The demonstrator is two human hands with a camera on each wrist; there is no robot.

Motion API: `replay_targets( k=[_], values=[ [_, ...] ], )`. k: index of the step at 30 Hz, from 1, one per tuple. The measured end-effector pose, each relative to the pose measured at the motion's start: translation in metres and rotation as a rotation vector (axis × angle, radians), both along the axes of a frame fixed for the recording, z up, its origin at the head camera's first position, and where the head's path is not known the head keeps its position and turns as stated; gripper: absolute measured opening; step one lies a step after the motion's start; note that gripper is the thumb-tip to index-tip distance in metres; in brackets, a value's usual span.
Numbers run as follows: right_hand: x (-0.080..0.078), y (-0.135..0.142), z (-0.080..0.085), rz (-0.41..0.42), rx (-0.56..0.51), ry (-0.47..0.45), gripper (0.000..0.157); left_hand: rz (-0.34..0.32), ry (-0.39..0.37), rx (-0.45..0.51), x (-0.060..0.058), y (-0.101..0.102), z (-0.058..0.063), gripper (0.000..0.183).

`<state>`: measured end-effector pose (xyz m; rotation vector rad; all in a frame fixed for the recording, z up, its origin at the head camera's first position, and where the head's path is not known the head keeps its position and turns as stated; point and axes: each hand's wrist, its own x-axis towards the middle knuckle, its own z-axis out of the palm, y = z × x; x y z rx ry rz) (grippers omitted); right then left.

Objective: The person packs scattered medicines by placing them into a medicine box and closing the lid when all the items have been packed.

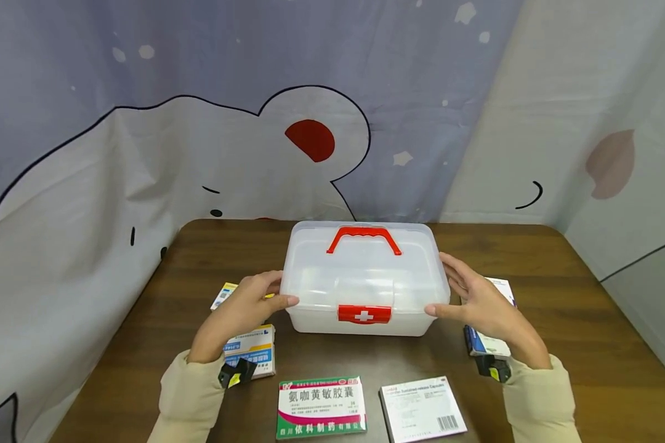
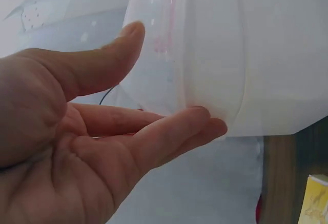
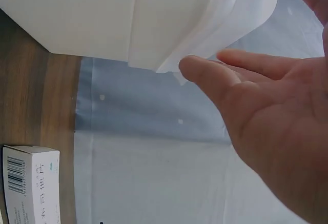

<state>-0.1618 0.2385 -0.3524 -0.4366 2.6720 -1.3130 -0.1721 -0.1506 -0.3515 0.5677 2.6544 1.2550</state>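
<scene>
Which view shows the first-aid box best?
Head: it frames the first-aid box whole, lid and front, with the red handle and latch clear. Left wrist shows one end, cropped and partly behind the left hand. Right wrist shows the other end, cropped, by the right hand.

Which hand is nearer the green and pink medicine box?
Left. The left hand is beyond the green and pink box, to its left; the right hand is also beyond it, but farther off to the right.
</scene>
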Motion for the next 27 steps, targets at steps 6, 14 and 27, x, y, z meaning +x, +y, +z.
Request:
replay_targets(
  k=[6,14,27],
  values=[
    [-0.004,0.005,0.005,-0.020,0.056,0.076,0.093,-0.019,0.078,-0.034,0.002,0.001,0.006,0.048],
    [-0.009,0.011,0.026,-0.099,-0.014,0.110,0.067,0.022,0.105,0.024,-0.002,-0.003,0.026,0.052],
    [-0.056,0.009,0.067,-0.234,-0.149,0.122,0.046,0.017,0.248,0.143,-0.037,-0.007,0.051,0.049]
  ],
)
